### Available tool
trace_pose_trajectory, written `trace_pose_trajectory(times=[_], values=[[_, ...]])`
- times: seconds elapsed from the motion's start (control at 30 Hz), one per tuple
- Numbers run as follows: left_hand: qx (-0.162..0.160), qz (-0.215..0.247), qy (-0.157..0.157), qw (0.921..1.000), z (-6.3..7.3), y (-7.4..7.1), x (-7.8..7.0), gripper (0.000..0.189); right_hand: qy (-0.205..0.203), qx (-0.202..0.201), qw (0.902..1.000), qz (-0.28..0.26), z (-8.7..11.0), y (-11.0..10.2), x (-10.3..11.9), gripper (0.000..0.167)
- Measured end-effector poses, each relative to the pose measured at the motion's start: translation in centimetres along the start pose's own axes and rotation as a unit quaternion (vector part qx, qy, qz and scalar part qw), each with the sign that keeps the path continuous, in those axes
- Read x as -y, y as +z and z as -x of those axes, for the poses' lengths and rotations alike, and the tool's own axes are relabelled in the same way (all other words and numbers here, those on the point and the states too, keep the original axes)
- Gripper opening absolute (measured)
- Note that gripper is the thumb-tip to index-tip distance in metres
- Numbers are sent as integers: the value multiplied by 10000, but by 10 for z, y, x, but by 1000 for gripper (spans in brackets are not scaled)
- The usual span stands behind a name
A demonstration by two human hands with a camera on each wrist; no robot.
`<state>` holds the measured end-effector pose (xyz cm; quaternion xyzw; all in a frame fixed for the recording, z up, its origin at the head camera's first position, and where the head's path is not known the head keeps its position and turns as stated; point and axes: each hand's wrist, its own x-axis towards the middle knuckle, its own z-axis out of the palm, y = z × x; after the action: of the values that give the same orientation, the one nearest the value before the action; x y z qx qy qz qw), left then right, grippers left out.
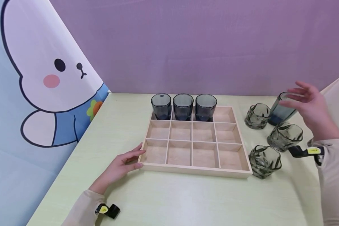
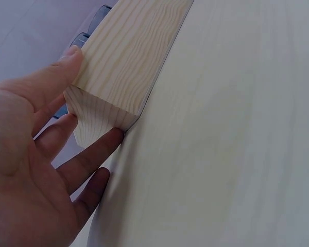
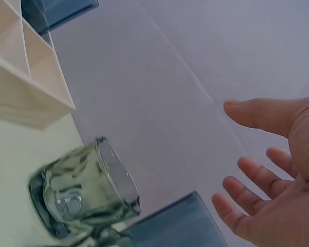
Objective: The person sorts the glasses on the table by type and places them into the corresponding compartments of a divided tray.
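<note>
Likely a fetching step: the right hand (image 1: 313, 108), fingers empty, should next grasp the blue glass (image 1: 277, 113), two o'clock from the box (image 1: 195, 170); the left hand (image 1: 118, 167), fingers relaxed, touches its eight-o'clock corner.

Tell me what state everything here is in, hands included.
Wooden tray: flat, partly filled
Three blue glasses: upright in the tray's far row
Fourth blue glass: outside the tray
Green glasses: upright, right of the tray
Left hand: touching the tray's corner
Right hand: holding nothing
</note>
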<state>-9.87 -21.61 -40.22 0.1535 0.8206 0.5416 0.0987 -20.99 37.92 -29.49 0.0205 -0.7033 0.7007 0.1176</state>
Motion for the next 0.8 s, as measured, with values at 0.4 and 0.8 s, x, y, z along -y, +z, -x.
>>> trace_pose_trajectory(times=[0.4, 0.8], values=[[2, 32, 50, 10000, -1, 0, 2, 49, -372, -1957, 9796, -273, 1, -7, -5, 67], [16, 72, 21, 10000, -1, 0, 2, 49, 1110, -1597, 9665, 1676, -12, -17, -27, 95]])
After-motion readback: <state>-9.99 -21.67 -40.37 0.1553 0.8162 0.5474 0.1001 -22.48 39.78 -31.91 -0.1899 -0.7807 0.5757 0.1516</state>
